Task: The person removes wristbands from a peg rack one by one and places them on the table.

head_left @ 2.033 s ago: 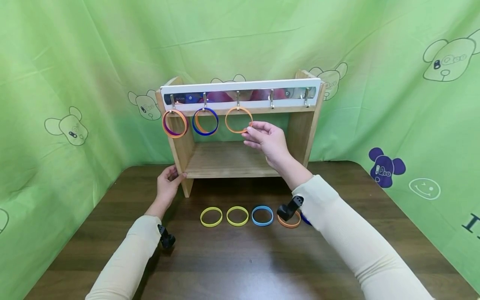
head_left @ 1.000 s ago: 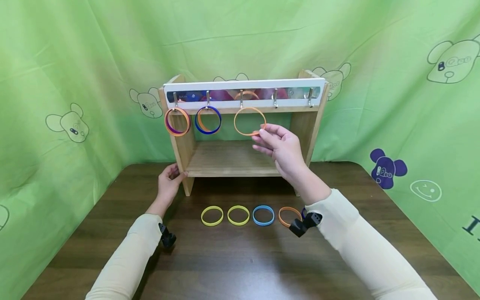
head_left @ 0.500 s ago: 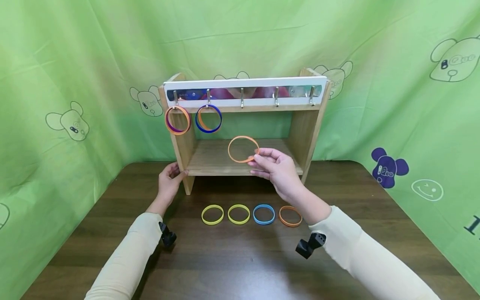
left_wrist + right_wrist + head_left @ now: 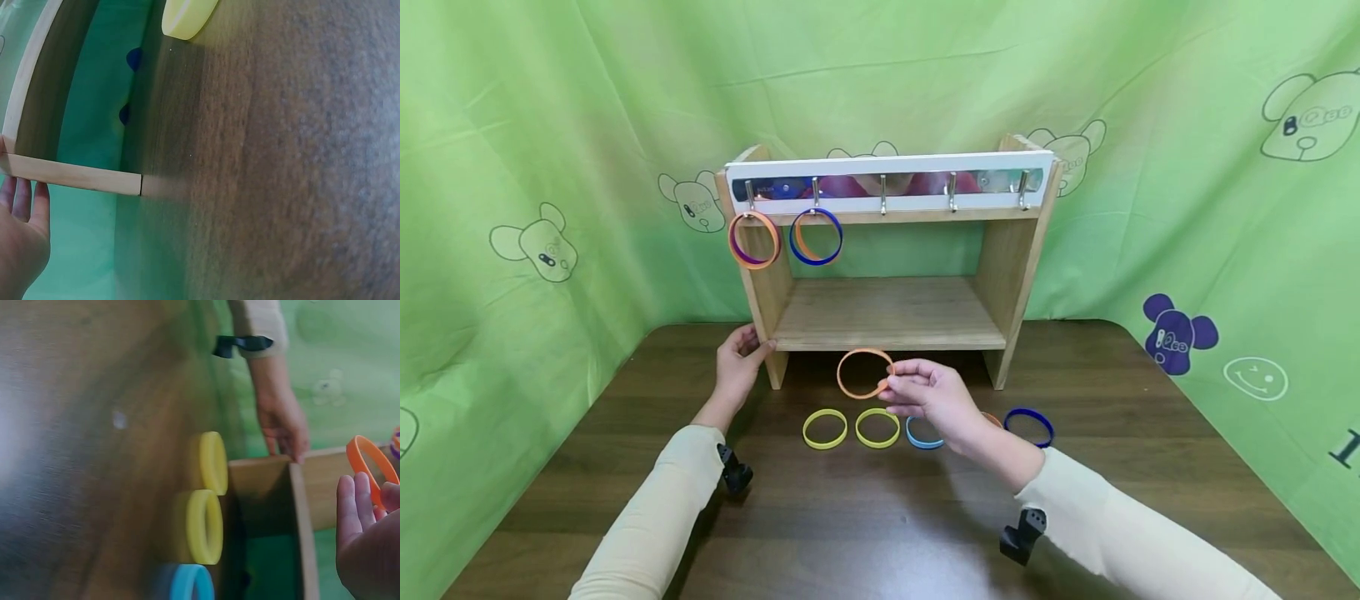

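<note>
My right hand (image 4: pixel 936 400) pinches an orange silicone wristband (image 4: pixel 841 377) by its right edge, held in the air before the wooden rack's lower front edge. In the right wrist view the same orange wristband (image 4: pixel 355 456) stands between thumb and fingers. My left hand (image 4: pixel 739 362) grips the lower left side of the wooden rack (image 4: pixel 887 312); in the left wrist view its fingers (image 4: pixel 40 209) lie against one face of the side panel (image 4: pixel 81 175). Orange and purple wristbands (image 4: pixel 775 242) hang on the first hook, blue and orange wristbands (image 4: pixel 841 237) on the second.
A row of wristbands lies on the table (image 4: pixel 820 517): two yellow ones, the left one (image 4: pixel 806 429) and the right one (image 4: pixel 897 429), a light blue one (image 4: pixel 925 445) and an orange one (image 4: pixel 992 419) partly behind my right hand, and a dark blue one (image 4: pixel 1051 429). Three bare hooks (image 4: pixel 883 196) continue rightward.
My right hand has brought the orange wristband away from the third hook and down, past the shelf board to just above the table row. The left hand stays on the rack.
</note>
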`<act>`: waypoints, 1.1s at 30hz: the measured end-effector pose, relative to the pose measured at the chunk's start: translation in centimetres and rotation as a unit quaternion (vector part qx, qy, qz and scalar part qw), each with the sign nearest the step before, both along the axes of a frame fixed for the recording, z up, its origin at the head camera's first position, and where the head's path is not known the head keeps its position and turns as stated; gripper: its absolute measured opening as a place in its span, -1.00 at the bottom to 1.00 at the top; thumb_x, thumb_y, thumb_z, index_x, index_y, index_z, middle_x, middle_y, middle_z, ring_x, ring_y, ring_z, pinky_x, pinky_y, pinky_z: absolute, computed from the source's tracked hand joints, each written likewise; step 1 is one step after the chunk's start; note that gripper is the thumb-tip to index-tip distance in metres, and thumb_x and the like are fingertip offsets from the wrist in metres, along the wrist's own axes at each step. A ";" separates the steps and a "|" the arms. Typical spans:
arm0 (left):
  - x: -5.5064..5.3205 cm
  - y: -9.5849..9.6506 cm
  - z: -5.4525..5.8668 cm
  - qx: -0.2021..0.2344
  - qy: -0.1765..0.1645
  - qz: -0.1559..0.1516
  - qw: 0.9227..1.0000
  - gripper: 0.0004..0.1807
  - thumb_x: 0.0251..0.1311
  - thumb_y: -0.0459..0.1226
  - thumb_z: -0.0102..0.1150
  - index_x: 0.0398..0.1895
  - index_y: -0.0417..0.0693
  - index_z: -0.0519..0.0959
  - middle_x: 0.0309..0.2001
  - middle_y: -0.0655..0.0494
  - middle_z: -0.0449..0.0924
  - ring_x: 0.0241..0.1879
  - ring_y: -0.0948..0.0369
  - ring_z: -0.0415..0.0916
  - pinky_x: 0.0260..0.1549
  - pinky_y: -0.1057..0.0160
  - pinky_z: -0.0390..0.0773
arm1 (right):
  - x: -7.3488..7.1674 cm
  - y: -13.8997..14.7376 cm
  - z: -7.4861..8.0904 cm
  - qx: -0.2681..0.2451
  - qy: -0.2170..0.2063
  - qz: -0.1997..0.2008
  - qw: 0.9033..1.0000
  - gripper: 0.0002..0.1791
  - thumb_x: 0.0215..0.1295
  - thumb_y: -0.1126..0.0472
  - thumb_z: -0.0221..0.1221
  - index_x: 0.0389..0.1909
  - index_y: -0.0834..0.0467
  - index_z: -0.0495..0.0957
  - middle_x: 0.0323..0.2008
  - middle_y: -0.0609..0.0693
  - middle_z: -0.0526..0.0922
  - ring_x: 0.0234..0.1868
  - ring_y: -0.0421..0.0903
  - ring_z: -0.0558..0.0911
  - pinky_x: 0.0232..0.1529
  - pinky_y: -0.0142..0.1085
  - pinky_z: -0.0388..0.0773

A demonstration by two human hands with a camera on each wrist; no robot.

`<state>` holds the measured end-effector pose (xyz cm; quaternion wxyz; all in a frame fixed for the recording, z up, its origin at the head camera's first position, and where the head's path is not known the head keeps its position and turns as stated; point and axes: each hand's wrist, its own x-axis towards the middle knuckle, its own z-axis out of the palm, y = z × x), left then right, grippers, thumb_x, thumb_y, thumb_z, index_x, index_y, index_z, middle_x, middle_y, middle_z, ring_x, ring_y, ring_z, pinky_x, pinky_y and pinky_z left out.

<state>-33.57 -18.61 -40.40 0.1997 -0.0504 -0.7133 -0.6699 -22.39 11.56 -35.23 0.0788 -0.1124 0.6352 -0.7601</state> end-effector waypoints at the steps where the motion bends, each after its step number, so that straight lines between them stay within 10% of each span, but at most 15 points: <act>1: 0.0 0.0 0.0 0.000 -0.001 -0.001 1.000 -0.62 0.17 -0.52 0.23 0.07 -0.46 0.45 0.05 -0.31 0.49 0.00 0.11 0.44 -0.17 0.46 0.50 | 0.1 -0.1 -0.3 0.002 -0.005 0.002 1.000 -0.69 0.34 0.44 0.12 0.04 0.48 0.37 -0.24 0.15 0.69 -0.23 -0.03 0.70 -0.18 -0.18 0.65; 22: 0.1 -0.1 0.0 -0.003 -0.012 -0.009 1.000 -0.58 0.20 -0.48 0.24 0.12 -0.44 0.45 0.09 -0.33 0.48 0.03 0.07 0.43 -0.17 0.48 0.48 | 2.3 -2.1 -5.3 0.071 -0.067 0.070 0.993 -0.62 0.33 0.40 0.13 0.06 0.58 0.38 -0.19 0.32 0.66 -0.27 -0.04 0.71 -0.21 -0.16 0.66; 33: 2.5 0.8 2.6 -0.008 -0.010 -0.017 1.000 -0.60 0.20 -0.54 0.17 0.10 -0.56 0.41 0.09 -0.44 0.45 0.08 -0.07 0.41 -0.18 0.49 0.48 | 2.7 -3.2 -6.3 0.095 -0.076 0.086 0.989 -0.66 0.33 0.39 0.15 0.03 0.56 0.45 -0.26 0.26 0.68 -0.31 -0.03 0.71 -0.27 -0.18 0.67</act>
